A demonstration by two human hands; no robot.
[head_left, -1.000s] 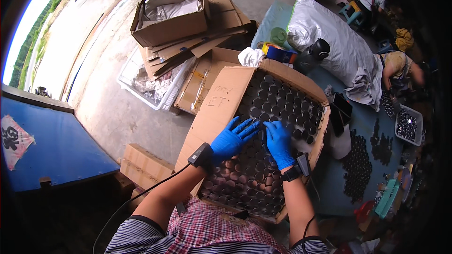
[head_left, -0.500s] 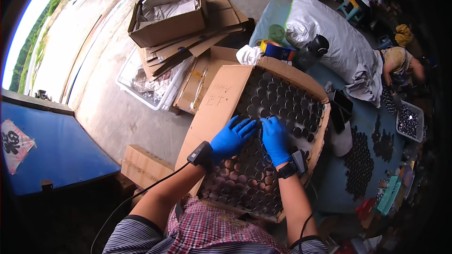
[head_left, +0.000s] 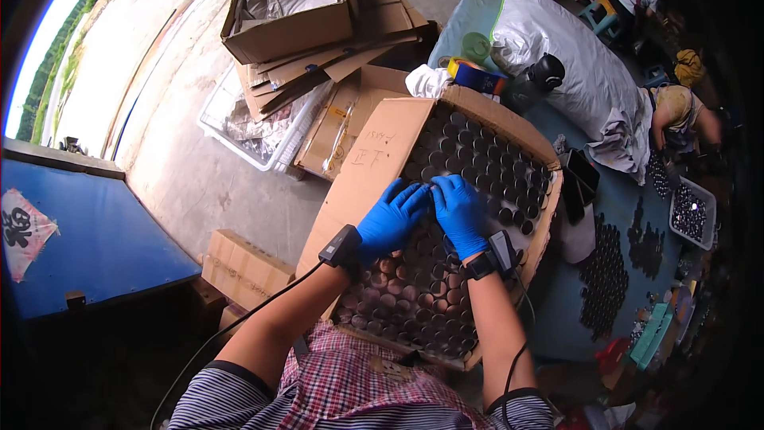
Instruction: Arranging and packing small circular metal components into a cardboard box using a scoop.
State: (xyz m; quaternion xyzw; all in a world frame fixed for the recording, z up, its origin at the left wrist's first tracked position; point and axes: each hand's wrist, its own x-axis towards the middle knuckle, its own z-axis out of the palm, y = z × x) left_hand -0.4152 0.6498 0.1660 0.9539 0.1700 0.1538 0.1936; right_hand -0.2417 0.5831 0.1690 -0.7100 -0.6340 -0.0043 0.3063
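Fingers [head_left: 414, 195] in thin blue rubber gloves lie spread and flat, pressing on rows of small round dark caps [head_left: 469, 151] packed upright in a shallow corrugated cardboard box [head_left: 374, 167]; neither hand is closed around anything. Left hand [head_left: 391, 221] and right hand [head_left: 459, 212] rest side by side, fingertips nearly meeting, near the middle of the box, which sits just in front of the person, its flap folded outward on the left. Nearer caps show pale, matte tops, farther ones glossy black rims; whether they are lids or short tubes is hard to tell. Black bands with small boxy units [head_left: 342, 245] wrap both wrists, cables trailing down along the forearms. Beyond, a blue surface [head_left: 637, 215] carries more dark rings laid in loose patches, a crumpled silvery plastic sack [head_left: 557, 48] and a roll of tape [head_left: 476, 46]. Flattened cartons and an open box of papers [head_left: 290, 12] lie on the concrete floor. Another person [head_left: 676, 111] at the right rim is partly cut off.
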